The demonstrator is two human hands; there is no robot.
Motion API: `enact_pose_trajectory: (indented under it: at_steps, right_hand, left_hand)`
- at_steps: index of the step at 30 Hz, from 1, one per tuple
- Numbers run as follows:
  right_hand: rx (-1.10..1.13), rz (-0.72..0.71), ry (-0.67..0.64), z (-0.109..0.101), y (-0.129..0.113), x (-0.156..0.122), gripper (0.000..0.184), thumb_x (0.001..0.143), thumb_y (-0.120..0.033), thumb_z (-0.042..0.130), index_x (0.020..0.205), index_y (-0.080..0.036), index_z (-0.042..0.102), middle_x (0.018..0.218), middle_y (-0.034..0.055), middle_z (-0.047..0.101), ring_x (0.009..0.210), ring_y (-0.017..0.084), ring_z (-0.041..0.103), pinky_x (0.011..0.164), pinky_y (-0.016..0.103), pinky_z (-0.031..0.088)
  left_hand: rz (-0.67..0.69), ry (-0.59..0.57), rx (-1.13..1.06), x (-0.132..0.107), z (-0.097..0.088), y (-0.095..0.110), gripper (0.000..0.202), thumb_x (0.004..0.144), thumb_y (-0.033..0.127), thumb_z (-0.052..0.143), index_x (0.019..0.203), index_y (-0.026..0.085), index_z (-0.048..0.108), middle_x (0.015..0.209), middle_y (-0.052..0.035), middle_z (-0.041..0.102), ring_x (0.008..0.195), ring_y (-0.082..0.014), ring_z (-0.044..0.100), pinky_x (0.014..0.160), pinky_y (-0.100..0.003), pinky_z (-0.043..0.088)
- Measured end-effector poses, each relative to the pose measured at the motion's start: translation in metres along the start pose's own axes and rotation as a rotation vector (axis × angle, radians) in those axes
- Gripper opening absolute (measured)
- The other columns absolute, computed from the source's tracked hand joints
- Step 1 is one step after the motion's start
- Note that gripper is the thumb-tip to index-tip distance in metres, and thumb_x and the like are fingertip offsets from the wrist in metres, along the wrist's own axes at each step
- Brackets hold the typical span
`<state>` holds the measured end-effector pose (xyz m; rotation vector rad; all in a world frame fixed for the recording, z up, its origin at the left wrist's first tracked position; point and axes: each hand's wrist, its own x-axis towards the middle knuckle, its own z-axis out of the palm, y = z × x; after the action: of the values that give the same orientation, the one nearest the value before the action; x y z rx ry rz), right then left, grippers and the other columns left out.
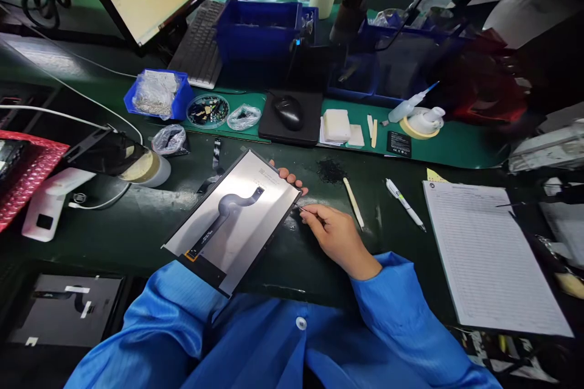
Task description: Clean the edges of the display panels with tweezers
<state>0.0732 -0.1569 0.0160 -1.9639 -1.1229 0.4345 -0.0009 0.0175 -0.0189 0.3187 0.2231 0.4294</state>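
Observation:
A display panel [237,214] with a silvery back and a dark ribbon cable [235,206] is held up at a tilt above the bench. My left hand [289,176] grips it from underneath; only fingertips show past its far right edge, the rest hidden behind it. My right hand [340,237] is pinched around a thin pointed tool [299,206], possibly tweezers, whose tip meets the panel's right corner. Beyond that hand lie a pile of thin black strips [331,171] and a pale flat stick [353,203].
A white pen [405,204] and a lined paper pad [488,249] lie to the right. Farther back are a mouse [288,112], white pads [336,126] and blue bins [260,30]. At left stand a round container [155,170] and another panel [66,310].

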Motion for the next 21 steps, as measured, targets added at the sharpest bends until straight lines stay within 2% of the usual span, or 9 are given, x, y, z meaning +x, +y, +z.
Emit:
enact_pose_trajectory:
  at_steps: [3, 5, 9, 11, 14, 19, 21]
  right_hand:
    - [0.033, 0.009, 0.03, 0.002, 0.001, -0.001, 0.016, 0.094, -0.035, 0.063, 0.105, -0.036, 0.075, 0.091, 0.0072, 0.079, 0.079, 0.033, 0.074, 0.073, 0.052, 0.063]
    - [0.045, 0.001, 0.04, 0.002, 0.001, 0.0, 0.016, 0.094, -0.036, 0.064, 0.106, -0.036, 0.075, 0.093, 0.0071, 0.079, 0.079, 0.032, 0.074, 0.073, 0.052, 0.064]
    - [0.024, -0.016, 0.054, 0.001, 0.001, 0.001, 0.017, 0.096, -0.037, 0.059, 0.105, -0.039, 0.074, 0.095, 0.0061, 0.079, 0.084, 0.033, 0.075, 0.076, 0.052, 0.064]
    - [0.034, -0.006, 0.068, 0.001, 0.003, 0.001, 0.018, 0.096, -0.038, 0.059, 0.104, -0.039, 0.074, 0.094, 0.0058, 0.079, 0.082, 0.032, 0.074, 0.074, 0.052, 0.063]
    - [0.086, 0.035, 0.06, 0.003, 0.006, 0.001, 0.018, 0.094, -0.039, 0.062, 0.107, -0.039, 0.073, 0.089, 0.0054, 0.078, 0.077, 0.032, 0.073, 0.068, 0.051, 0.063]
    - [0.088, 0.021, 0.034, 0.003, 0.004, 0.001, 0.017, 0.094, -0.036, 0.063, 0.106, -0.039, 0.074, 0.092, 0.0057, 0.079, 0.082, 0.034, 0.075, 0.074, 0.053, 0.063]
    - [0.05, -0.004, 0.017, 0.001, 0.002, 0.002, 0.019, 0.095, -0.035, 0.06, 0.106, -0.038, 0.075, 0.094, 0.0058, 0.08, 0.084, 0.034, 0.075, 0.077, 0.054, 0.063]
  left_hand:
    - [0.007, -0.044, -0.038, -0.009, 0.012, 0.004, 0.032, 0.075, 0.044, 0.07, 0.099, 0.023, 0.063, 0.092, -0.0052, 0.057, 0.09, -0.0223, 0.057, 0.1, -0.054, 0.046]
    - [-0.006, -0.066, -0.056, -0.014, 0.023, 0.008, 0.028, 0.073, 0.041, 0.071, 0.093, 0.023, 0.062, 0.091, -0.0042, 0.056, 0.087, -0.0207, 0.057, 0.096, -0.049, 0.048]
    - [-0.044, -0.079, -0.027, -0.017, 0.037, 0.011, 0.033, 0.072, 0.048, 0.076, 0.081, 0.02, 0.06, 0.08, -0.0022, 0.054, 0.078, -0.0172, 0.054, 0.085, -0.037, 0.05]
    - [-0.051, -0.116, -0.041, -0.016, 0.037, 0.01, 0.041, 0.069, 0.052, 0.08, 0.084, 0.019, 0.062, 0.082, -0.0021, 0.056, 0.08, -0.0171, 0.055, 0.085, -0.036, 0.05]
    - [-0.071, -0.163, -0.054, -0.013, 0.034, 0.009, 0.038, 0.07, 0.048, 0.082, 0.082, 0.019, 0.062, 0.079, -0.0014, 0.056, 0.077, -0.0161, 0.054, 0.082, -0.034, 0.049]
    - [-0.032, -0.042, -0.116, -0.01, 0.024, 0.005, 0.027, 0.085, 0.048, 0.062, 0.085, 0.021, 0.058, 0.08, -0.0027, 0.054, 0.076, -0.0188, 0.05, 0.079, -0.039, 0.046]
    - [-0.017, -0.055, -0.152, -0.01, 0.019, 0.003, 0.025, 0.088, 0.048, 0.056, 0.088, 0.023, 0.059, 0.081, -0.0028, 0.055, 0.077, -0.0197, 0.05, 0.08, -0.041, 0.046]
